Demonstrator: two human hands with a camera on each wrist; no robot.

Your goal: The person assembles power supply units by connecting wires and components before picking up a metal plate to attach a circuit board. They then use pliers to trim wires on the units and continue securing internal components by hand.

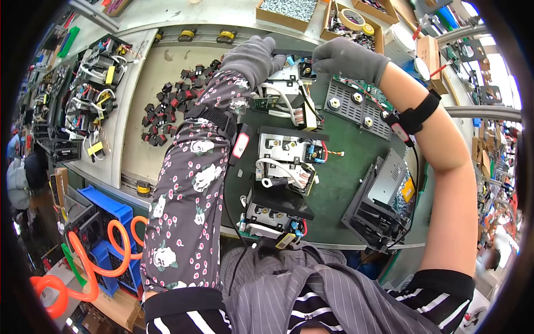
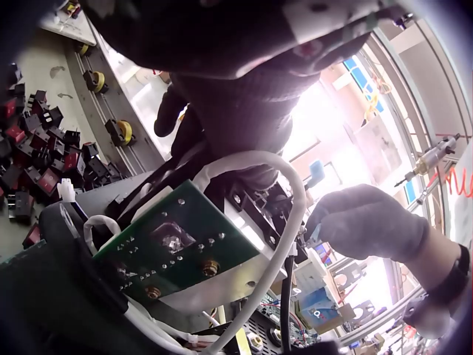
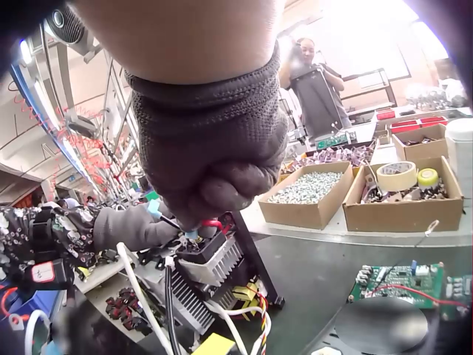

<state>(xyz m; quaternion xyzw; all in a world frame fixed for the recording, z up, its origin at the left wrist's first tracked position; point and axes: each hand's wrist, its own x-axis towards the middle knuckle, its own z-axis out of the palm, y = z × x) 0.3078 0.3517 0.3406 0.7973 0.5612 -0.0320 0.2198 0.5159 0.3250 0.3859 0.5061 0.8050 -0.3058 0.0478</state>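
Observation:
My left hand (image 1: 251, 60), in a grey glove, grips the far end of a heat-sink assembly (image 1: 282, 92) with a green circuit board and white cables. Its fingers are partly hidden behind the assembly's black plate. My right hand (image 1: 350, 60), also gloved, has its fingers curled at the assembly's black terminal block (image 3: 203, 248). It pinches a small blue-sleeved wire terminal (image 3: 194, 235) there, and a red-sleeved lug (image 3: 214, 224) shows right beside the fingertips. Another blue sleeve (image 3: 154, 208) stands near the left hand. Two similar assemblies (image 1: 286, 158) lie nearer my body.
Black and red switches (image 1: 181, 97) lie heaped on the left. Circuit boards on black perforated plates (image 1: 359, 106) lie to the right, and black metal housings (image 1: 378, 200) nearer me. Boxes of screws (image 1: 286, 12) and tape (image 1: 351, 19) line the far edge. An orange coiled hose (image 1: 111, 267) hangs lower left.

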